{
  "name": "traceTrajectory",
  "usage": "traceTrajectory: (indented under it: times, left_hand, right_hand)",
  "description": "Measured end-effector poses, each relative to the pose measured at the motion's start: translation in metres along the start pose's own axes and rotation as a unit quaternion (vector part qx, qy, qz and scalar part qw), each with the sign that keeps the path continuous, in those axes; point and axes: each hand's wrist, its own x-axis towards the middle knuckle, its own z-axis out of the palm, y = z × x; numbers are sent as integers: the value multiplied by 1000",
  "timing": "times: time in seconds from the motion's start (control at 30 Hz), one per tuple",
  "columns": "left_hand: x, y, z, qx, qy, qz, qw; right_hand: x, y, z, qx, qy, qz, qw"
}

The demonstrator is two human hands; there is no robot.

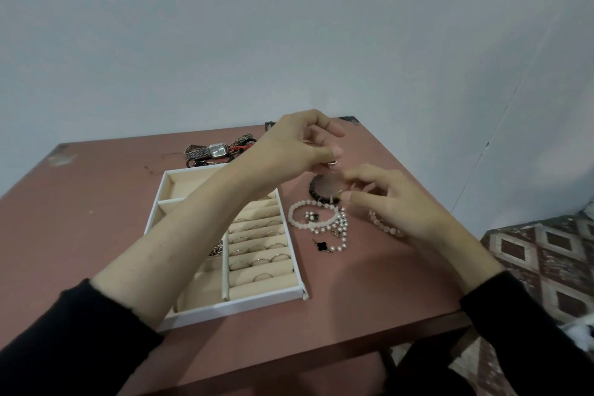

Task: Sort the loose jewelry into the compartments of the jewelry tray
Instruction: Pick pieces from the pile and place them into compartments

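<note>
tabletop (96, 202): matt reddish, chipped at 10 o'clock | jewelry tray (297, 276): white smooth rim, beige velvety lining | rings (257, 247): shiny metal | pearl strand (342, 228): glossy | black bead bracelet (316, 193): matt | watch (217, 150): metal

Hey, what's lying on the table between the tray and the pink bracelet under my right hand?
In the head view, a white bead bracelet, a pearl strand and a black clover charm lie between the tray and the pink bracelet.

Tray (297, 291): white frame, beige lining, flat on the counter; rings (257, 247) slotted in its right-hand rolls.
Loose jewelry: pearl bracelets (313, 219), black bead bracelet (316, 193), right of tray.
</note>
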Motion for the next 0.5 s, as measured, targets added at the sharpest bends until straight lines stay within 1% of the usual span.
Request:
traceTrajectory:
  times: [0.1,0.2,0.27,0.37,0.5]
  left_hand:
    - [-2,2,-1,-29,-13,-7,999]
    - [-3,1,-3,-69,-21,-24,997]
    - [-4,0,-5,-83,-20,-32,996]
    - [-4,-3,-8,-89,-17,-40,995]
    - [-6,-4,-10,-123,-16,-52,991]
  right_hand:
    - [5,-3,5,4,-26,20,999]
    - [7,-4,5,71,-26,38,996]
    - [8,-3,4,113,-18,38,993]
    - [11,-3,2,144,-5,14,989]
    - [13,-1,0,221,29,7,975]
